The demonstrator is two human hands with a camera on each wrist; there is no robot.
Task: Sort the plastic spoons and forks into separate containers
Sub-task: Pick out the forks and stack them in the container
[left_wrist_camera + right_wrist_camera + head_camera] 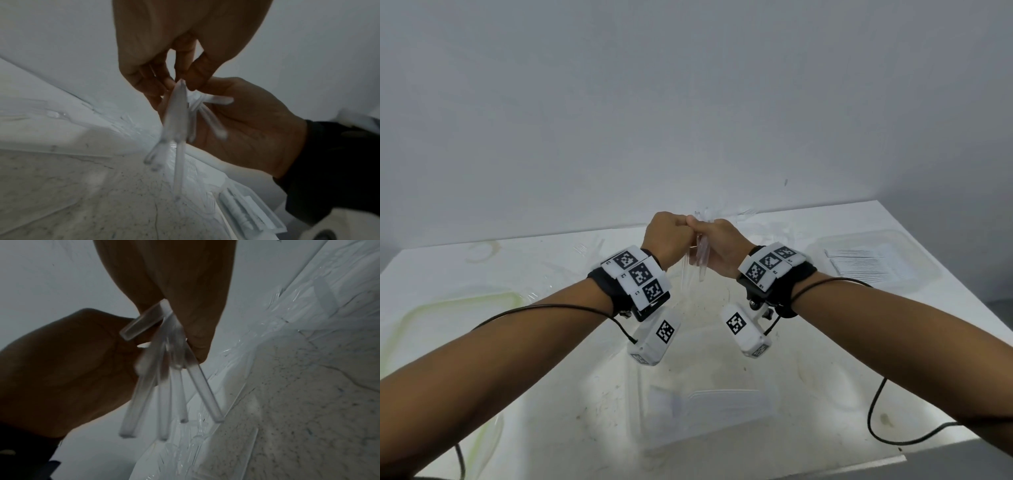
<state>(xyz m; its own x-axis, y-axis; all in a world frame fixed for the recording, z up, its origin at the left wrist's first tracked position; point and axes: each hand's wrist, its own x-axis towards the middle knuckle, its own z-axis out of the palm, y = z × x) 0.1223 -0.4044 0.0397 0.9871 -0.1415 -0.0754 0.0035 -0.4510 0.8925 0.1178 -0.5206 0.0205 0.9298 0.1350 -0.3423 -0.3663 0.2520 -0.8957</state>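
Both hands meet in mid-frame above the desk: the right hand has its grip wrapped round a bundle of clear plastic cutlery, handles fanning downward, while the left hand pinches narrowly at the top of one piece, seemingly teasing it out of the bunch. In the right wrist view the handles splay apart in several directions, one lying crosswise near the knuckles; the working ends are buried in the fingers, so I cannot tell spoons from forks here. More loose clear cutlery lies just behind the hands near the far desk edge. At the right of the frame sits a clear container with a neat white stack in it, another clear container stands at lower centre, and a green-tinted tray lies at the left. The risk, as I judge it, is the fanned bundle: pulling one piece could drag a neighbour loose and drop it onto the desk or into the wrong container, and the transparent plastic makes misreading a fork for a spoon easy.
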